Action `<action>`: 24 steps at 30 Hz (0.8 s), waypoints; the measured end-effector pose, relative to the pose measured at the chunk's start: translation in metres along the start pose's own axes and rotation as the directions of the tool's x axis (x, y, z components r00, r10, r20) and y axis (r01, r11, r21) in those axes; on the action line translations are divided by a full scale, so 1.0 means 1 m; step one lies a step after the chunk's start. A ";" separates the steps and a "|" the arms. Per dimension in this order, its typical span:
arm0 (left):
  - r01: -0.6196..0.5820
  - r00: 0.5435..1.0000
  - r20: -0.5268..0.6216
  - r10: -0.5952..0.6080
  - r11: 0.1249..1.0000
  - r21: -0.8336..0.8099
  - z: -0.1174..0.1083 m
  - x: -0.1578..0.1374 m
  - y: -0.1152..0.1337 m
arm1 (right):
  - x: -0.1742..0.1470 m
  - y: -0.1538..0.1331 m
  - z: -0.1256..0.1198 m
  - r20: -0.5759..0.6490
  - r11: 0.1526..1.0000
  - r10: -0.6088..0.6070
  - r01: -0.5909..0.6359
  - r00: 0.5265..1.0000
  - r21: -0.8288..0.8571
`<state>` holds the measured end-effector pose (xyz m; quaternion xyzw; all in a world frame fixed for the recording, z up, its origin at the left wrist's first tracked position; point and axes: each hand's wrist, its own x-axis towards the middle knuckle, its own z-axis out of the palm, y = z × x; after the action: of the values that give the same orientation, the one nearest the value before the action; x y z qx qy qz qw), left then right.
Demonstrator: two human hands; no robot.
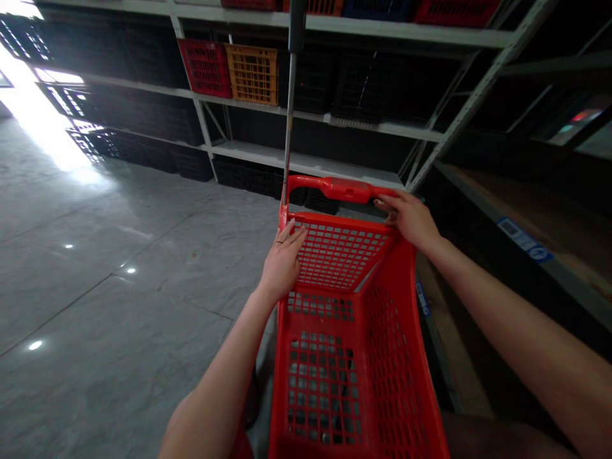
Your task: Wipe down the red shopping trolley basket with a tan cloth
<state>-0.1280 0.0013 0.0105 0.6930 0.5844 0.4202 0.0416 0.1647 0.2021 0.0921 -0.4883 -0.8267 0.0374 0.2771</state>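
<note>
A red plastic shopping cart (329,322) with grid walls and floor stands directly before me, with nothing lying in its basket. Across its far end runs a red handle (350,189). My right hand (410,215) is at the handle's right end, its fingers curled around the cart there. On the upper left corner of the grid panel (347,252) rests my left hand (282,262), fingers stretched out and lying against it. A thin metal pole (289,121) rises from the cart's left corner, its upper part in a dark sleeve.
White metal shelving (306,156) stands beyond the cart, holding a red crate (204,68), a yellow crate (253,74) and several black crates. At right, a dark stand with a tan ledge (540,204) runs close beside the cart. Grey floor (119,306) stretches out on the left.
</note>
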 end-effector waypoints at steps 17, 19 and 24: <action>0.152 0.964 -0.208 -0.163 0.986 -0.069 0.013 -0.005 0.010 | 0.008 -0.173 0.091 0.208 0.936 -0.311 0.261 0.927 0.234; 0.186 0.949 -0.237 -0.207 0.976 -0.110 0.016 -0.007 0.008 | 0.000 -0.147 0.081 0.229 0.952 -0.302 0.279 0.925 0.127; 0.356 0.858 -0.213 -0.467 0.841 -0.408 0.030 -0.015 0.002 | -0.015 -0.105 0.069 0.071 0.989 -0.102 0.094 0.992 0.117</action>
<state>-0.1065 0.0009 -0.0158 0.4572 0.6344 0.6008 0.1659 0.0535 0.1497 0.0628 -0.4287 -0.8563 0.0894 0.2738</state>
